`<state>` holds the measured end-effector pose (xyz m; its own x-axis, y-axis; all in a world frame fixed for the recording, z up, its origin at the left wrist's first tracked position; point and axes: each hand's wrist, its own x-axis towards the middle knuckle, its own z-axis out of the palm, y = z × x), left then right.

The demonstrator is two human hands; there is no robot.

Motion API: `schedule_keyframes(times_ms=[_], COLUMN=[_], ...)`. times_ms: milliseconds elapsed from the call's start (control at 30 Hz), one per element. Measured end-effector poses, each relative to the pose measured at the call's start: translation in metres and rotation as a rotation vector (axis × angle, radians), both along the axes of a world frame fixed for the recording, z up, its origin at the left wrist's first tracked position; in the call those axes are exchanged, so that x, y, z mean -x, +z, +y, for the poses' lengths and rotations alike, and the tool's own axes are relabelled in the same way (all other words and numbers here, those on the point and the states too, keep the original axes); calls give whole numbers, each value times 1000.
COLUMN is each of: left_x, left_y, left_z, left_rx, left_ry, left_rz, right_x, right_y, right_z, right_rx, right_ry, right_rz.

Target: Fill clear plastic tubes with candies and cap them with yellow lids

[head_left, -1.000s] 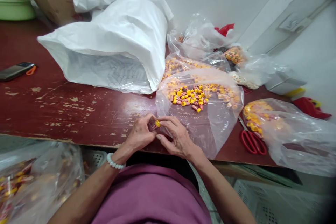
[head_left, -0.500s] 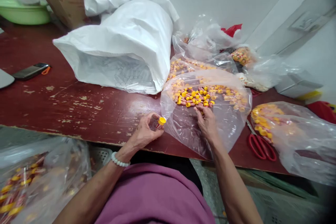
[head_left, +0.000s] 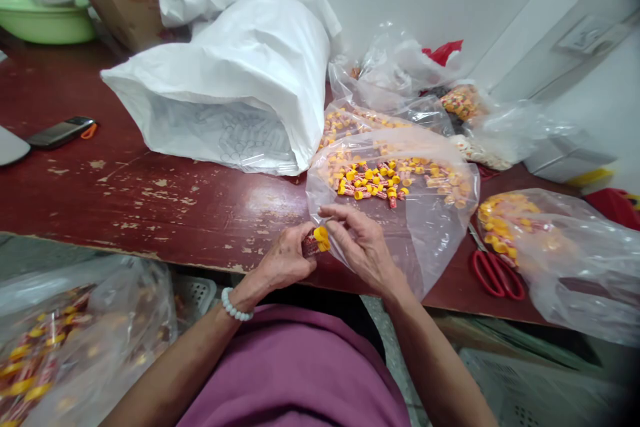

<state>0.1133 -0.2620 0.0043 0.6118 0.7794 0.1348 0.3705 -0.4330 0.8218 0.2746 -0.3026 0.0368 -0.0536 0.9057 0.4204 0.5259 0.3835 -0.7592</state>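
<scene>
My left hand (head_left: 287,257) is closed around a small yellow-capped tube (head_left: 320,239), held over the front edge of the table. Dark red shows below its cap; the fingers hide most of its length. Close by on the right is my right hand (head_left: 363,247), its fingers stretched toward the cap with thumb and index finger apart. Nothing shows between them. Beyond it lies an open clear plastic bag (head_left: 430,240) of small red-patterned pieces with yellow caps (head_left: 373,180), some spilling at its mouth.
A white sack (head_left: 265,60) lies open toward me, with clear tubes (head_left: 255,137) inside. Red-handled scissors (head_left: 497,273) rest at right beside another bag of yellow-capped pieces (head_left: 505,220). A phone (head_left: 63,132) lies at left. Below the table's left edge, a bag holds filled tubes (head_left: 40,347).
My right hand has moved left from the pieces at the bag's mouth to beside the tube, and its fingers have extended. My left hand has shifted slightly right, tilting the yellow cap.
</scene>
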Motion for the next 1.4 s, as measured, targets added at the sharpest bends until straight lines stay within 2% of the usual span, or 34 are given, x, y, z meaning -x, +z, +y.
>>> schedule_keyframes(times_ms=[100,167,300,367,433,500,567,600,667,767,867,1033,1167,1200,1300,1333,1400], left_x=[-2,-6,-16,-19,-20,-19,-16,-14,-10,-8,-8,-10,-13,-14,-17,-17,-18], left_y=[2,3,5,5,4,1,-2,-4,-6,-7,-7,-6,-5,-5,-7,-8,-9], left_z=[-3,-8,-17,-19,-18,-15,-10,-8,-3,1,1,-1,-2,-2,-3,-3,-3], left_rx=[-15,-41,17,59,87,147,257,321,437,538,582,616,608,597,542,518,469], left_ry=[-35,-72,-113,-100,-88,-91,-94,-82,-27,55,65,90,122,127,140,137,122], left_rz=[49,95,170,146,86,3,-96,-138,-193,-225,-257,-329,-311,-307,-285,-280,-285], right_x=[2,8,27,33,29,12,-18,-37,-75,-117,-136,-129,-88,-73,-29,-17,2], right_y=[-5,-8,-10,-12,-17,-24,-33,-37,-46,-58,-65,-61,-41,-34,-13,-9,-4], right_z=[12,21,29,30,32,36,42,45,50,56,59,57,38,30,5,-2,-13], right_rx=[-19,-104,-207,-187,-160,-141,-118,-96,35,157,227,244,219,234,388,443,536], right_ry=[-184,-259,-163,-124,-148,-232,-398,-499,-679,-764,-781,-732,-625,-560,-200,-108,8], right_rz=[98,59,-85,-70,14,97,75,20,-245,-340,-317,-154,84,200,768,883,964])
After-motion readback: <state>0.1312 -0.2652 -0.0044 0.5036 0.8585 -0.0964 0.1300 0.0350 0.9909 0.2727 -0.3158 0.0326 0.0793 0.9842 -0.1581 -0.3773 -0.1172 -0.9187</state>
